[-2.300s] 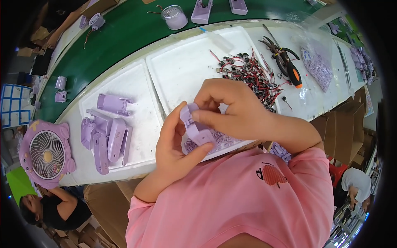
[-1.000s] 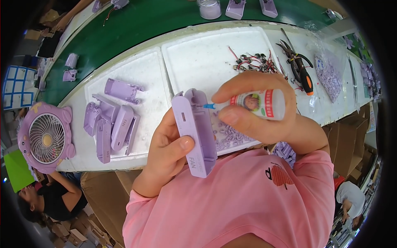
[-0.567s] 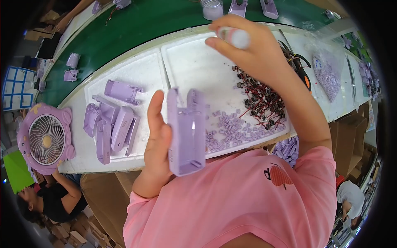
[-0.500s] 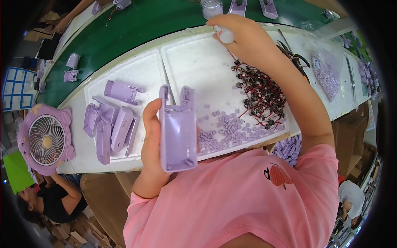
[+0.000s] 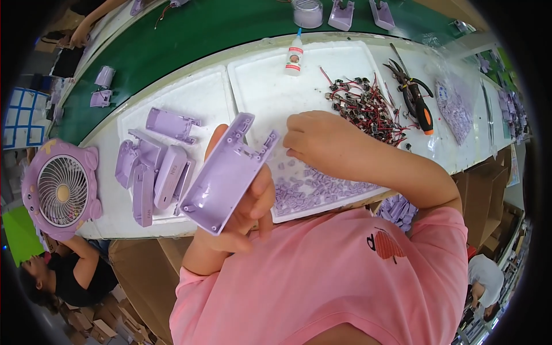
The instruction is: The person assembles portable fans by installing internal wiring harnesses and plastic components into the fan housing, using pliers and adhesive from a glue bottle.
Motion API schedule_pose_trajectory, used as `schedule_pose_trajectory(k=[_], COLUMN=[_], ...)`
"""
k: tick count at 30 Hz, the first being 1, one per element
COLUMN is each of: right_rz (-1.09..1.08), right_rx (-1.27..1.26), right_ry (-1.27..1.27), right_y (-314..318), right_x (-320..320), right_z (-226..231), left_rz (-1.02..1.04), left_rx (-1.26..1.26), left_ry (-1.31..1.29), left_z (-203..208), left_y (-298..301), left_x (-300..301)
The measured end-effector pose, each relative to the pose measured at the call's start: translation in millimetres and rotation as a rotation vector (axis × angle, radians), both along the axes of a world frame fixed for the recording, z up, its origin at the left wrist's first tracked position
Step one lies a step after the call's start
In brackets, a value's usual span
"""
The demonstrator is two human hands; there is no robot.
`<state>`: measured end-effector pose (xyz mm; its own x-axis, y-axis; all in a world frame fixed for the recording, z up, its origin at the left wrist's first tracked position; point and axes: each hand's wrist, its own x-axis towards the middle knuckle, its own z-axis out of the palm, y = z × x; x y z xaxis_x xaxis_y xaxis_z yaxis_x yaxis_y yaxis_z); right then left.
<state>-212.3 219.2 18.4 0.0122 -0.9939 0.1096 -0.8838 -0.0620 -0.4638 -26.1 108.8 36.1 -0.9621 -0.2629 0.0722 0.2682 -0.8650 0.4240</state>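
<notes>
My left hand [image 5: 253, 210] holds a light purple plastic housing [image 5: 224, 175], tilted with its hollow side up and its notched end pointing away. My right hand [image 5: 319, 138] is over the white foam tray [image 5: 261, 69], at the far edge of a scatter of small purple plastic pieces [image 5: 307, 190]. Its fingers are curled together, and whatever they may pinch is hidden. A small white glue bottle [image 5: 294, 57] with a blue tip stands at the tray's far side. Beyond my right hand lies a heap of small black connectors with red wires [image 5: 368, 106].
More purple housings [image 5: 167, 172] lie at left, beside a round purple fan [image 5: 62, 192]. Pliers and an orange-black screwdriver [image 5: 424, 115] rest at right near a clear bag of purple parts [image 5: 454, 112]. A green conveyor belt [image 5: 230, 29] carries housings and a clear jar [image 5: 308, 14].
My right hand has let go of the glue bottle, which now stands on the tray, and has come nearer to the small purple pieces. My left hand has tilted the housing.
</notes>
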Motion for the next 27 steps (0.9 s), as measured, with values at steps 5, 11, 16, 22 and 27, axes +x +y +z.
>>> schedule_pose_trajectory(k=[5,11,16,22,27], right_rz=[-0.103,-0.247,-0.302,-0.133,-0.214], right_rx=[0.033,0.011,0.034,-0.351,-0.257], right_ry=[-0.018,-0.798,-0.753,-0.189,-0.305], right_y=[-2.9,-8.3,-9.7,-4.4,-2.6], right_x=[1.3,0.3,2.0,2.3,4.6], right_z=[-2.2,34.8,38.1,28.4,32.4], left_rz=[0.142,0.103,0.065,0.056,0.113], left_rx=[-0.205,-0.397,-0.311,-0.374,-0.542], left_ry=[-0.237,-0.248,-0.275,-0.264,-0.311], left_z=[-10.8,-17.5,-21.5,-18.4,-8.7], left_y=[-3.0,-1.5,0.7,-2.4,3.9], left_x=[0.2,-3.5,-4.3,-6.9,-8.3])
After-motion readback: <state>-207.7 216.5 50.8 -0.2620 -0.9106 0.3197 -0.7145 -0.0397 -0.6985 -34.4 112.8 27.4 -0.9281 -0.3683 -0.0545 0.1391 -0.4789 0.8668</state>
